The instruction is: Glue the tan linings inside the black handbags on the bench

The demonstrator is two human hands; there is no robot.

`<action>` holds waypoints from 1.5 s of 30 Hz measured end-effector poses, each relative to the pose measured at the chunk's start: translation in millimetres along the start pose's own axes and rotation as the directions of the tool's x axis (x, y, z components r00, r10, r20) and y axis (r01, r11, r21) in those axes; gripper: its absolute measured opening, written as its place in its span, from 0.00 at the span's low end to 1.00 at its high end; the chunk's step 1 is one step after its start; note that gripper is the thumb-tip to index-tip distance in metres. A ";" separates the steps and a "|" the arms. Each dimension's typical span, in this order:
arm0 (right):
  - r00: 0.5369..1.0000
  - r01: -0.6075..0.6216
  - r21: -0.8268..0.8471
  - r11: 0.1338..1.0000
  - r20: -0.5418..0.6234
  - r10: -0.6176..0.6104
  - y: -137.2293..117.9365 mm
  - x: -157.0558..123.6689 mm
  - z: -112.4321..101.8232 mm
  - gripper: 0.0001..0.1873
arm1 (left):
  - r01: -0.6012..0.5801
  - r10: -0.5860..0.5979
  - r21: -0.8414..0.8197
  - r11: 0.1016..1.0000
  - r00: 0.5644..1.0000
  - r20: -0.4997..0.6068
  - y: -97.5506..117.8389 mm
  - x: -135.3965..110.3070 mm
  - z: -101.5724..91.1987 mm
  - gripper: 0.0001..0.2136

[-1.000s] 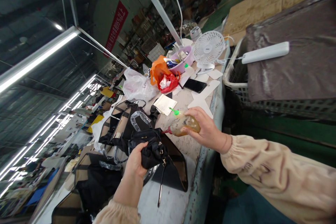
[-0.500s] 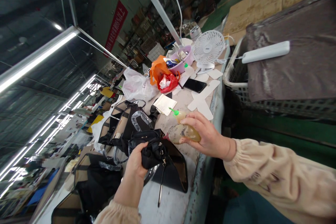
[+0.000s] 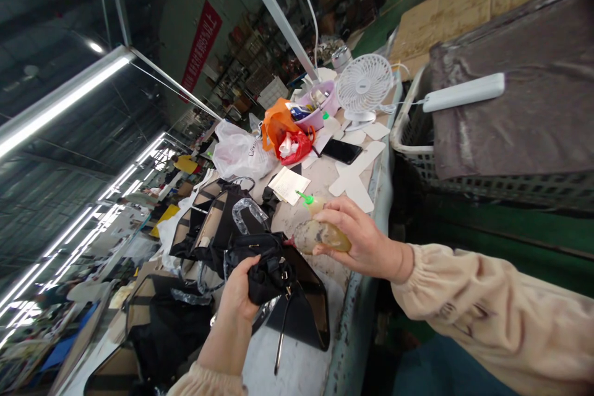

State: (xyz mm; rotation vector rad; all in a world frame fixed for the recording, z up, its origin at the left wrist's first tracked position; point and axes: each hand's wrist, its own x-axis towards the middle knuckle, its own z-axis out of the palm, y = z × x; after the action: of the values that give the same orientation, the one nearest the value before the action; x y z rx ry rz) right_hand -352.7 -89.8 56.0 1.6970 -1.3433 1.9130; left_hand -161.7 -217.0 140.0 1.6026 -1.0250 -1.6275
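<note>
Lowered, the glue bottle (image 3: 321, 236) in the right hand (image 3: 366, 242) noses the black bag (image 3: 266, 277) the left hand (image 3: 237, 297) grips.

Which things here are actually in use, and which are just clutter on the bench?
In use:
- left hand, gripping the black bag
- right hand, holding the amber bottle, nozzle at the bag

Lying about:
- fan
- phone
- paper note
- orange bag
- white bag
- power strip
- green-capped bottle
</note>
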 end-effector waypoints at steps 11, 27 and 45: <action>1.000 0.003 0.018 1.000 0.003 -0.003 4.5 -1.5 -0.2 0.24 | -0.004 0.004 -0.002 1.000 1.000 0.013 -1.6 2.6 0.5 0.06; 0.996 -0.066 -0.053 0.996 -0.064 0.062 6.3 1.5 -3.9 0.22 | -0.014 0.014 0.024 1.000 1.000 -0.002 -3.0 2.8 -1.2 0.06; 0.981 -0.189 -0.010 0.982 0.041 0.189 13.7 -2.8 -0.7 0.18 | 0.000 0.000 0.018 1.000 1.000 -0.022 -2.3 0.2 1.3 0.06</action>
State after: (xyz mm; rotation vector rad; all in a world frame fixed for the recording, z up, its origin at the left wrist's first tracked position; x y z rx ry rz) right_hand -362.0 -95.7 47.3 1.6689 -1.5760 1.9801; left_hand -162.8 -215.9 137.8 1.6284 -1.0311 -1.6014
